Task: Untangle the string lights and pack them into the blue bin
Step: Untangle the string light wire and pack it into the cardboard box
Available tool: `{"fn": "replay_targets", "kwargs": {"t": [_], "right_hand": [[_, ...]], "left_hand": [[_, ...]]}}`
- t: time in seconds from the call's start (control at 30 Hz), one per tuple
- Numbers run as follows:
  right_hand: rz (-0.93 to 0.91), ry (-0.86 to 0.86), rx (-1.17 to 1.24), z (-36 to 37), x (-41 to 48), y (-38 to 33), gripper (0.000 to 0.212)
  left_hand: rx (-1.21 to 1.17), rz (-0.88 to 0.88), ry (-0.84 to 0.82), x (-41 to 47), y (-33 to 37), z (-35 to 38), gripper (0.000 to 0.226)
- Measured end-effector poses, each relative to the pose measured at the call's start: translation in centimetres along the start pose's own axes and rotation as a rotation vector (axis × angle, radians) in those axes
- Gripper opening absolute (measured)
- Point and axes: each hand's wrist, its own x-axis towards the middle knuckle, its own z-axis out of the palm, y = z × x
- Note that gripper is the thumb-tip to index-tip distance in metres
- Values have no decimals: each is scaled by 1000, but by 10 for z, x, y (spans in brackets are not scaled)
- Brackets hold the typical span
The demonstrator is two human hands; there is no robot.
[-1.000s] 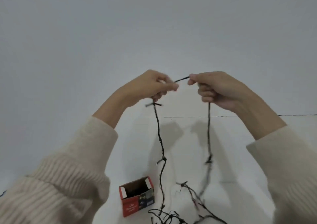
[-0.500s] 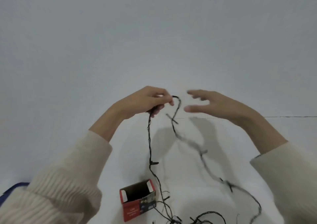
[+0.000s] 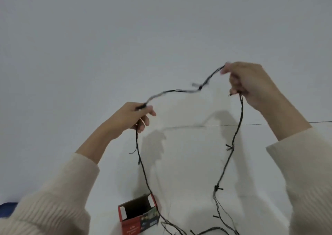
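I see the left hand (image 3: 132, 117) raised, its fingers (image 3: 150, 111) curled round the dark string lights (image 3: 216, 187), pinching the wire at the top of the fist. The right hand (image 3: 251, 83) is higher and well apart from it, fingers (image 3: 233, 81) likewise closed on the same wire. Between the two hands the strand runs in a slack, blurred wave. A length hangs from each hand down to the white counter (image 3: 188, 171), where the rest lies loosely tangled at the bottom edge. An open red box (image 3: 132, 225) stands just left of that tangle. A blue sliver (image 3: 7, 208) shows far left; what it is, I cannot tell.
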Motion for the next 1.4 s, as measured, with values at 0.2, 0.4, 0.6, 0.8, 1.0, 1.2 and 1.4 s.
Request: {"fn": "replay_targets", "kwargs": {"t": [0.2, 0.4, 0.6, 0.8, 1.0, 1.2, 1.4], "right_hand": [[17, -501, -432, 50, -33, -8, 60], [119, -317, -100, 47, -28, -11, 16], [-105, 309, -186, 14, -14, 2, 10], [-41, -175, -774, 26, -26, 3, 30], [139, -463, -152, 64, -39, -10, 29], [162, -8, 241, 29, -20, 0, 25], [71, -122, -509, 21, -27, 19, 15]], "left_hand": [[183, 228, -17, 9, 65, 22, 25], [111, 200, -6, 9, 62, 13, 16], [154, 12, -155, -3, 5, -15, 20], [-1, 132, -43, -6, 28, -13, 26], [119, 273, -49, 1, 73, 6, 21], [66, 122, -85, -7, 37, -17, 23], [73, 108, -15, -11, 20, -23, 25]]}}
